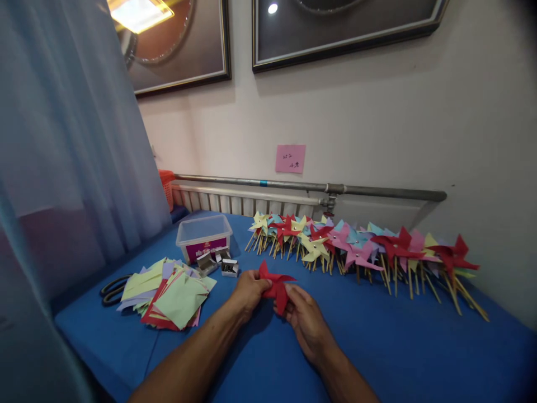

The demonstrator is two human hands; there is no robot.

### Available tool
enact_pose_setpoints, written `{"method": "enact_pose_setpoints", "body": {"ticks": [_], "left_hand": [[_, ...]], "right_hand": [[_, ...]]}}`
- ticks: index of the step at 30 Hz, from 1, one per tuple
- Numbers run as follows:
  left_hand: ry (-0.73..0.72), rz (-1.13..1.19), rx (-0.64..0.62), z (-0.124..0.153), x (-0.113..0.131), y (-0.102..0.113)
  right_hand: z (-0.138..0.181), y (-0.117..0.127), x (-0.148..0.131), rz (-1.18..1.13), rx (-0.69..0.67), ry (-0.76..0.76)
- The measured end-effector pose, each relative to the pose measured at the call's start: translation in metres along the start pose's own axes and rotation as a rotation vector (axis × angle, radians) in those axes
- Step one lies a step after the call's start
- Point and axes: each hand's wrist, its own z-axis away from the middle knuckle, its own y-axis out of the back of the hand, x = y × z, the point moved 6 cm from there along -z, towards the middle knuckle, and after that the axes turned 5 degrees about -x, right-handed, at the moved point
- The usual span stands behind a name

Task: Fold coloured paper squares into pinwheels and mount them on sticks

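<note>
A red paper pinwheel (pixel 274 282) is held up over the blue table, with its blades folded inward. My left hand (pixel 250 289) pinches it from the left side, thumb on the paper. From the right, my right hand (pixel 302 314) grips its lower right blade between thumb and fingers. No stick shows on this pinwheel, and its back is hidden. Just left of my left hand sit small open boxes, one of them (pixel 229 267) holding dark little pieces. Further left lies a pile of coloured paper sheets (pixel 180 296).
Many finished pinwheels on sticks (pixel 358 252) lie in a row along the back right. A clear plastic tub (pixel 204 232) stands behind the small boxes. Black-handled scissors (pixel 114 290) lie beside the paper. A blue curtain (pixel 79 140) hangs at left; a pipe (pixel 251 183) runs along the wall.
</note>
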Motion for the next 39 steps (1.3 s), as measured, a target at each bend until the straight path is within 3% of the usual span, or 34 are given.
{"method": "enact_pose_setpoints", "body": {"ticks": [10,18,25,30,39], "left_hand": [[0.012,0.008,-0.138,0.005,0.002,-0.01],[0.048,0.035,-0.113,0.008,0.005,-0.013],[0.072,0.019,-0.172,0.007,0.002,-0.014],[0.064,0.004,-0.166,0.003,-0.005,-0.013],[0.063,0.007,-0.077,0.003,0.005,-0.001]], "right_hand": [[0.0,-0.003,-0.002,0.025,-0.079,-0.067],[-0.01,0.007,0.011,0.175,0.075,0.054],[-0.009,0.003,0.006,0.28,0.038,0.066],[-0.004,0.005,0.005,0.337,0.086,0.065],[0.002,-0.008,-0.005,0.202,-0.121,0.04]]}}
